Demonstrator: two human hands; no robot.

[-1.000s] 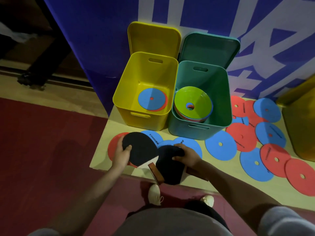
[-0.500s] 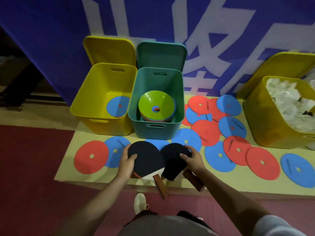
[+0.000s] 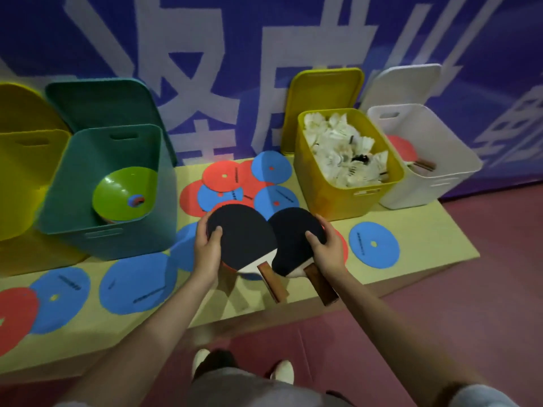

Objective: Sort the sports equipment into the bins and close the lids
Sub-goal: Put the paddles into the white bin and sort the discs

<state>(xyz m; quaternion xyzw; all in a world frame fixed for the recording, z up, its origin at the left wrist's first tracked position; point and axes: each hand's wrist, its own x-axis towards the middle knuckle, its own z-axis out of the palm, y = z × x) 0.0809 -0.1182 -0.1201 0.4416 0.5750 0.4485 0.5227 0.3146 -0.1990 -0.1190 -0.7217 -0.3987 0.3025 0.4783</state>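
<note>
A person stood at a low table (image 3: 411, 268), each hand holding a black-faced table tennis paddle by the blade edge, handles pointing back toward the body. The left hand (image 3: 207, 254) pinched the left paddle (image 3: 244, 236) with thumb on the rubber face and fingers curled under its rim; the right hand (image 3: 327, 249) held the right paddle (image 3: 293, 239) the same way. The blades overlapped slightly, above scattered red and blue flat discs (image 3: 373, 244) on the table.

The white bin (image 3: 440, 183) at far right, lid open, already held what looked like another paddle, so it appeared the likely destination. Next to it, the yellow bin (image 3: 346, 198) brimmed with shuttlecocks (image 3: 343, 151); a teal bin (image 3: 123, 239) at left held stacked cones (image 3: 123, 195).

The risks seemed plain. Edge grips on smooth rubber leave the handles unsupported, so a quick swing rightward could let a paddle pivot and slip. Reaching across the heaped yellow bin could clip its rim or spill shuttlecocks. Both paddles released at once might snag each other at the overlap.
</note>
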